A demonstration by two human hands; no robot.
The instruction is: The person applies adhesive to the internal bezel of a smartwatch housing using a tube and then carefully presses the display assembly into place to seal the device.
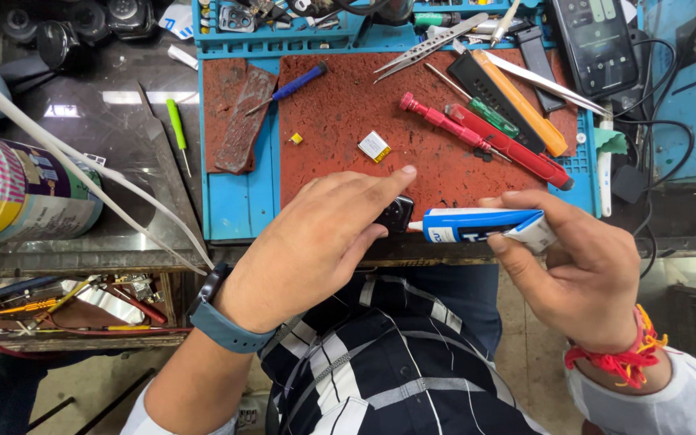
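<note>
The left hand (316, 242) rests at the near edge of the tabletop (122, 137), its fingers curled around a small black device (397, 213) with a glossy, rounded-corner body; the forefinger stretches out straight above it while the thumb and other fingers pinch it from the side. Just to the right, the right hand (582, 270) grips a blue-and-white tube (477, 225), soft-walled with a crimped, folded tail pressed between thumb and fingers. The tube lies nearly level, and its pale nozzle points left, almost touching the black device. Both things sit between the two hands, over the near edge of the red mat (348, 105).

That mat is coarse and grainy, worn and speckled, laid on a smooth blue work tray (239, 205) with moulded compartments along its far edge. A strip of the same rough red stuff (242, 121) lies loose at the tray's left side. On the mat, well beyond the hands, lie a small silvery rectangular cell with a yellow edge (374, 147), a tiny yellow piece (296, 138), a blue-handled screwdriver (292, 87), metal tweezers (428, 47), a pink-handled screwdriver (443, 121), a red-handled tool (509, 147), a green-handled driver (493, 118) and a flat orange tool (521, 103). A dark phone with a lit screen (594, 40) lies at the far right corner. Left of the tray, on the dark glossy tabletop, lie a green-handled tool (176, 122) and a colourful cylinder (22, 189) on its side.

The left wrist wears a blue-grey band (227, 326); the right wrist wears red and yellow threads (626, 354).
</note>
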